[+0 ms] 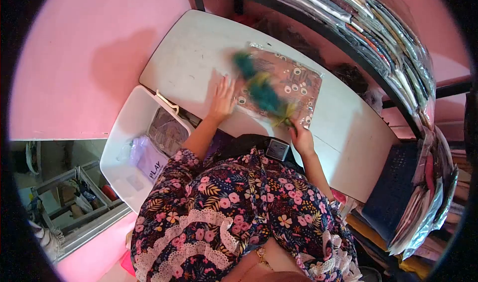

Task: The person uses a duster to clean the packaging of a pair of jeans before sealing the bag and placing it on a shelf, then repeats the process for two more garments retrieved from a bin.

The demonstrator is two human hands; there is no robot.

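Hands at a packed garment on the table

Right hand (301, 138) pinches a blurred teal cloth (263, 94) (mid-swing) over the bag (298, 83); left hand (222, 102), fingers spread, presses the bag's edge; table (199, 48) beyond; wiping looks unfinished.

A white bench (199, 48) stands against a pink wall (89, 53). Left of it sits a white bin (122, 147) holding packets — beyond, a dark rack (393, 48) crammed with bagged goods, a navy crate (391, 187) below.
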